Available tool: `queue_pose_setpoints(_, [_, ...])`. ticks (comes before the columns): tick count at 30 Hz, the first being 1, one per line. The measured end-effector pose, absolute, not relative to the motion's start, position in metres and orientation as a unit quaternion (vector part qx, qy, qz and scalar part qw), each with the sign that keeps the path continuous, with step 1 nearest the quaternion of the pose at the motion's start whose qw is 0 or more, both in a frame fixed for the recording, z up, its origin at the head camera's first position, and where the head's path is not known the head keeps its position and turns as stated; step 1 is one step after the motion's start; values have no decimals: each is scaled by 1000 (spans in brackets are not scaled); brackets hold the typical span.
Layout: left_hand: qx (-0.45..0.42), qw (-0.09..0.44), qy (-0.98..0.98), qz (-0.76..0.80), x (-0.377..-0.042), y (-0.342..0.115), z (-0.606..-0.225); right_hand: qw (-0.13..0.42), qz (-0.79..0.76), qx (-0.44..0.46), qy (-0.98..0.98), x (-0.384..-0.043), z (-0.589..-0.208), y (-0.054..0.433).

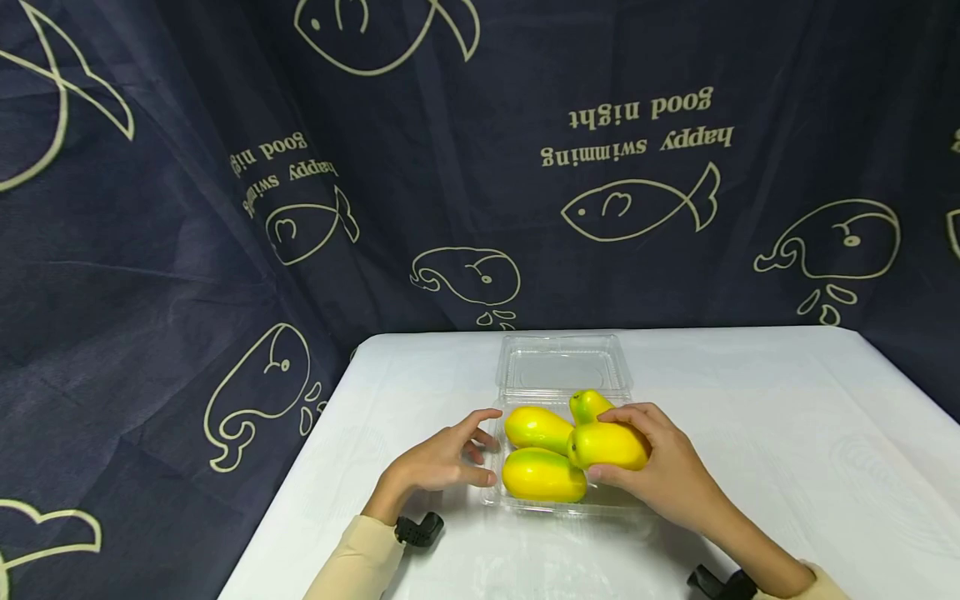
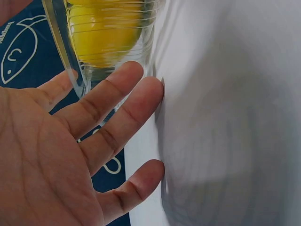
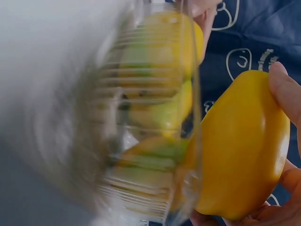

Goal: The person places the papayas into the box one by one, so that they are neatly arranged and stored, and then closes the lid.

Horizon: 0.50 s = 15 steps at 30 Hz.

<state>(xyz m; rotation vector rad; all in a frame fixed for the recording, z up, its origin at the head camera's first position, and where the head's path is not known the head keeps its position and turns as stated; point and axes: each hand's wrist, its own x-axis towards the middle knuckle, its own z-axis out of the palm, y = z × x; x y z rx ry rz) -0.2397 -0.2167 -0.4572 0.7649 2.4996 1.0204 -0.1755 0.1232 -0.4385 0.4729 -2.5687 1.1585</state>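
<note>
in the head view, a clear plastic clamshell container (image 1: 525, 507) lay on the white table (image 1: 810, 442), its lid (image 1: 562, 367) folded back on the far side. the right hand (image 1: 671, 477) gripped one yellow mango (image 1: 611, 447), thumb at the near side and fingers over the far side. that held fruit was at the container's right half, beside the near-left mango (image 1: 543, 477), the far-left mango (image 1: 534, 427) and the far-right mango (image 1: 585, 406). the left hand (image 1: 442, 460) held nothing, its fingers loosely spread at the container's left edge.

in the left wrist view, its palm was bare and its fingers were parted near the ribbed wall; whether a fingertip touched the plastic could not be told. light support there would likely have kept the thin base from sliding.

in the right wrist view, the gripped mango showed mostly above the rim, while the other fruit blurred through the clear side. a firm hold around its smooth middle seemed best, with the wrist kept slow and high enough that neither fruit nor knuckles caught the rim or jostled the neighbours.
</note>
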Motion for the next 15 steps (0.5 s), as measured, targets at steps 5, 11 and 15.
queue_pose_setpoints(5, [271, 166, 879, 356, -239, -216, -457, 136, 400, 162, -892, -172, -445, 117])
queue_pose_setpoints(11, [270, 168, 879, 355, -239, -216, -456, 134, 392, 154, -897, -169, -452, 111])
queue_pose_setpoints(15, [269, 167, 879, 357, -240, -216, -457, 141, 380, 154, -901, -166, -454, 106])
